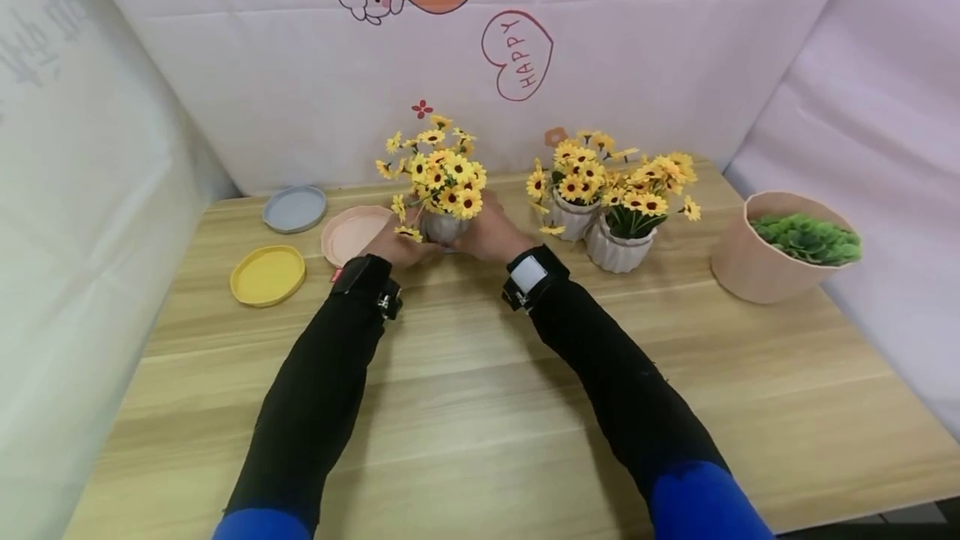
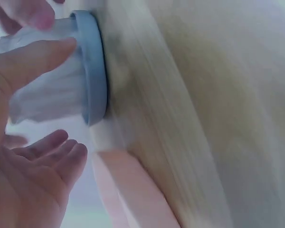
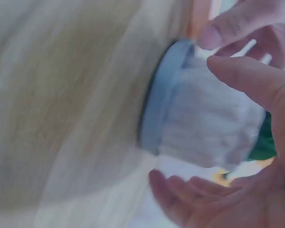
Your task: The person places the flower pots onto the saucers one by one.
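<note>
A white ribbed flowerpot (image 1: pixel 444 228) with yellow daisy-like flowers (image 1: pixel 446 177) stands upright in a blue-grey saucer (image 3: pixel 162 102) on the table. My left hand (image 1: pixel 405 247) is at the pot's left side; in the left wrist view its thumb overlaps the pot wall and its fingers (image 2: pixel 61 161) are spread away from it. At the pot's other side is my right hand (image 1: pixel 491 232). The right wrist view has its thumb along the pot and its loosely bent fingers (image 3: pixel 180 194) apart from the wall.
To the left lie a pink saucer (image 1: pixel 352 233), a yellow saucer (image 1: pixel 267 277) and a grey-blue saucer (image 1: pixel 294 209). Two more white pots of yellow flowers (image 1: pixel 573 217) (image 1: pixel 622 250) stand on the right. Beyond them is a large pink pot (image 1: pixel 761 269) holding a green plant (image 1: pixel 806 238). A printed cloth (image 1: pixel 300 98) hangs behind the table.
</note>
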The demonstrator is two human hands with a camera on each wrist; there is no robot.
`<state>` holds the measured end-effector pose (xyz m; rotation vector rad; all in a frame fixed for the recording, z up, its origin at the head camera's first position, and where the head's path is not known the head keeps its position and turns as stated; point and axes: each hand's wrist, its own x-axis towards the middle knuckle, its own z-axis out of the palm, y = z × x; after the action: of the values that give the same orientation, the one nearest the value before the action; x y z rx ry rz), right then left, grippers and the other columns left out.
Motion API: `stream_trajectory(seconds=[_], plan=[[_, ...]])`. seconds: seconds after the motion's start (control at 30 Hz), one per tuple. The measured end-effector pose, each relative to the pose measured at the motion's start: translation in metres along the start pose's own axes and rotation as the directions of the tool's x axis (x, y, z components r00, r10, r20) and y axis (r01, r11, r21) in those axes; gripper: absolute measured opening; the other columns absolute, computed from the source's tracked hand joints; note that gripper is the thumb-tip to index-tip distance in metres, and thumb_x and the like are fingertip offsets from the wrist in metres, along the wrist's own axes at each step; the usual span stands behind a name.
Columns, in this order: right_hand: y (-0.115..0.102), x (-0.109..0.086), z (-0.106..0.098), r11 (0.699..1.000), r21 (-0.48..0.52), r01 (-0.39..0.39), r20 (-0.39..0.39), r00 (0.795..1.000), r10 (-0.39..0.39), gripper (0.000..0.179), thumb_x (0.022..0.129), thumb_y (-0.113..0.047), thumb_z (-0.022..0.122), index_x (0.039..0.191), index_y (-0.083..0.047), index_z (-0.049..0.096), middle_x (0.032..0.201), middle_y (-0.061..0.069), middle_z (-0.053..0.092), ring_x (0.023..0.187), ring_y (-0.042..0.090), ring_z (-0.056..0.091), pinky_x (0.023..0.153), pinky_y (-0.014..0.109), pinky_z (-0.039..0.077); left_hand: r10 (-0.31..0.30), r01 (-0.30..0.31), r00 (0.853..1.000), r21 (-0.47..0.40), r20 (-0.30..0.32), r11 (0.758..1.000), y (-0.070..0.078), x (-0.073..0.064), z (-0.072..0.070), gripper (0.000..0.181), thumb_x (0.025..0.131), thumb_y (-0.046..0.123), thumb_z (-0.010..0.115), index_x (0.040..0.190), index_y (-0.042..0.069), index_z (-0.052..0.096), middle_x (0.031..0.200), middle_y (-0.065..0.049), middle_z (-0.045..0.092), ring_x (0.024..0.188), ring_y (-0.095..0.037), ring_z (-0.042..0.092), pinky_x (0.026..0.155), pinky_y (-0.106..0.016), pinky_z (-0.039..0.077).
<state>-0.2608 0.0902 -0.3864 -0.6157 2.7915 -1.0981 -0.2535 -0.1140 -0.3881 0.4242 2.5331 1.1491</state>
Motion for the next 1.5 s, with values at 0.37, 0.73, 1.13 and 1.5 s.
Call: stream_trajectory(seconds=[0.37, 0.73, 1.13, 1.5], plan=[[-0.011, -0.071, -0.014, 0.99, -0.056, -0.133, 0.053, 0.989, 0.136, 0.119, 0.093, -0.031, 0.081, 0.169, -0.006, -0.007, 0.17, 0.032, 0.024, 0.147, 0.046, 0.045, 0.119, 0.058, 0.044, 0.158, -0.114, 0.977, 0.279, -0.142, 0.953, -0.019, -0.057, -0.018, 0.073, 0.096, 0.012, 0.075, 0.156, -0.008, 0.039, 0.16, -0.031, 0.04, 0.153, -0.045, 0.034, 0.127, -0.059, 0.03], [-0.001, -0.133, -0.06, 0.964, 0.006, -0.267, 0.04, 0.963, 0.267, 0.095, 0.1, -0.041, 0.072, 0.168, -0.003, 0.017, 0.16, 0.028, 0.046, 0.141, 0.045, 0.054, 0.11, 0.057, 0.052, -0.143, 0.255, 0.906, 0.243, -0.398, 0.936, -0.071, -0.138, -0.055, 0.109, 0.092, 0.039, 0.078, 0.161, -0.015, 0.013, 0.16, -0.046, 0.021, 0.148, -0.061, 0.026, 0.12, -0.073, 0.028], [0.066, -0.168, -0.119, 0.806, -0.207, -0.554, -0.034, 0.828, 0.56, 0.121, 0.093, -0.075, 0.06, 0.161, 0.015, 0.016, 0.158, 0.047, 0.03, 0.136, 0.066, 0.043, 0.105, 0.074, 0.046, -0.251, 0.322, 0.885, 0.127, -0.392, 0.938, -0.126, -0.162, -0.07, 0.12, 0.092, 0.044, 0.077, 0.161, -0.016, -0.001, 0.158, -0.05, 0.015, 0.143, -0.064, 0.024, 0.115, -0.077, 0.03], [0.125, -0.149, -0.099, 0.869, 0.274, -0.412, -0.397, 0.775, 0.492, 0.132, 0.08, -0.049, 0.091, 0.167, -0.003, 0.004, 0.161, 0.032, 0.039, 0.149, 0.05, 0.041, 0.123, 0.065, 0.036, -0.237, 0.299, 0.906, 0.136, -0.35, 0.944, -0.118, -0.156, -0.072, 0.115, 0.098, 0.042, 0.071, 0.16, -0.017, -0.005, 0.16, -0.052, 0.009, 0.147, -0.067, 0.019, 0.119, -0.078, 0.023]])
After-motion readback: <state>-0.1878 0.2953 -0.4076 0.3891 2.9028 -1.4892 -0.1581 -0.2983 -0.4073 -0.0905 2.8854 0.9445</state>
